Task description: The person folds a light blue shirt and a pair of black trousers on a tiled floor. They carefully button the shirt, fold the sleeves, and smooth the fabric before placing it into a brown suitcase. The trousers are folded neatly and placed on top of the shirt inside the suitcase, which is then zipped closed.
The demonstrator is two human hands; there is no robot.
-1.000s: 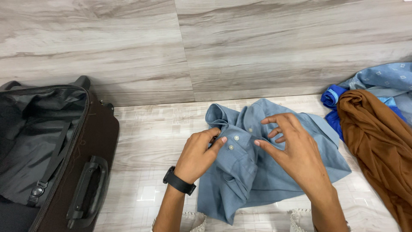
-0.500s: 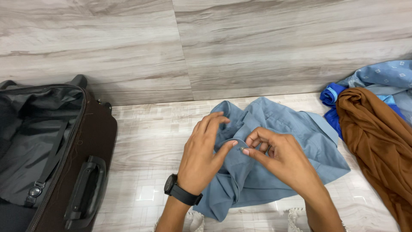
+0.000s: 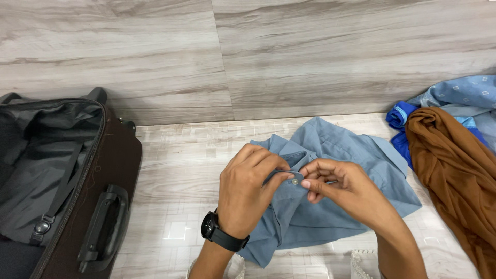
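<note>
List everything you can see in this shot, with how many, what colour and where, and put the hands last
shirt: one, blue-grey, on the floor at centre, under both hands
button: one, pale, on the shirt's front edge between the two thumbs
suitcase: one, dark brown with grey lining, open at the left, handle on its side
brown cloth: one, rust brown, heaped at the right
patterned cloth: one, light blue, upper right, behind the brown cloth
bright blue cloth: one, royal blue, rolled beside the brown cloth
floor: pale wood-look tiles
wall: grey wood-look panels
wristwatch: one, black, on the left wrist
left hand: pinching the shirt edge by the button
right hand: pinching the shirt at the button
</note>
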